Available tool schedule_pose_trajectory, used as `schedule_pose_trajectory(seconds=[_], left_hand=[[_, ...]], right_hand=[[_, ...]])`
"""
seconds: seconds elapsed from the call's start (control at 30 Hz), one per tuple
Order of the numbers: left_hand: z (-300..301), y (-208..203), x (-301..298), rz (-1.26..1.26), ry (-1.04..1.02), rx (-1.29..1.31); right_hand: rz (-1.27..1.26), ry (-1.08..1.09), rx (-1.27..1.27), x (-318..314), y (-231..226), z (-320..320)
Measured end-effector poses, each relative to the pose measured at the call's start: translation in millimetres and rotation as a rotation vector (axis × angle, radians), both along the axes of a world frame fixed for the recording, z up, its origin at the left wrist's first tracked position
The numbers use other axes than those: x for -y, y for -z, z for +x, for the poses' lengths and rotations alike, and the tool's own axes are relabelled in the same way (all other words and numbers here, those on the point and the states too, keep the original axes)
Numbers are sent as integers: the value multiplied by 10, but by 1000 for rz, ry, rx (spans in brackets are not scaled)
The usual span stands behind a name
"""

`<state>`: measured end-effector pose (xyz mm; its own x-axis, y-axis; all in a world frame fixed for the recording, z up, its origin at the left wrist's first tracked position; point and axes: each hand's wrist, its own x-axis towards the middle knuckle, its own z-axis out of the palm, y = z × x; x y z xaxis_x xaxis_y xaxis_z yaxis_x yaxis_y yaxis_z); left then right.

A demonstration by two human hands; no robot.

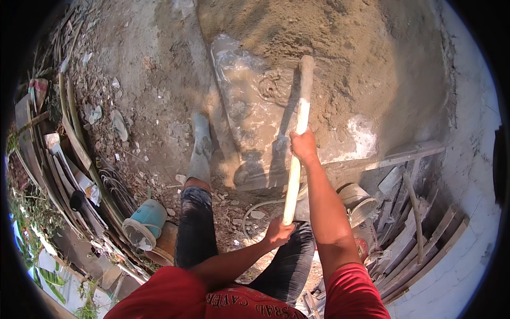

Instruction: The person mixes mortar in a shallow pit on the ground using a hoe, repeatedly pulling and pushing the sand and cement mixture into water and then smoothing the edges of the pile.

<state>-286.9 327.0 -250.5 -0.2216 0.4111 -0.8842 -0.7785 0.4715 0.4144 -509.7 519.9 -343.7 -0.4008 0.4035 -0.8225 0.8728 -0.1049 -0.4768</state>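
A long pale wooden tool handle (pixel 296 175) runs away from me over a patch of wet mud (pixel 257 95). My left hand (pixel 279 232) is closed around its near end, close to my thigh. Farther up, my right hand (pixel 303 145) grips the shaft near its middle, with the arm stretched forward. The far part of the handle is coated in mud. Whatever head the tool has cannot be made out there. Grey watery slurry and a coiled lump of mud lie left of the handle's far end, against a heap of brown sand (pixel 350 69).
A board (pixel 404 155) edges the mud's near side. To the right are a bucket (pixel 357 201), stacked planks (pixel 419 250) and a pale wall (pixel 473 159). At left, a blue bucket (pixel 146 219) stands by long boards (pixel 69 175); a sandal (pixel 119 126) lies on rubble. My boot (pixel 201 149) stands beside the mud.
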Motion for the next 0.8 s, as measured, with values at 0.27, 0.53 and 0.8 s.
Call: schedule_pose_trajectory(seconds=[0.27,0.53,0.8], left_hand=[[-219,-658,479,-192,190,-36],[-598,-566,475,-358,-387,392],[-486,-1158,652,-437,-188,424]], right_hand=[[40,186,-154,419,-940,303],[-94,-142,-110,1093,33,-440],[-174,-212,210,1491,15,283]])
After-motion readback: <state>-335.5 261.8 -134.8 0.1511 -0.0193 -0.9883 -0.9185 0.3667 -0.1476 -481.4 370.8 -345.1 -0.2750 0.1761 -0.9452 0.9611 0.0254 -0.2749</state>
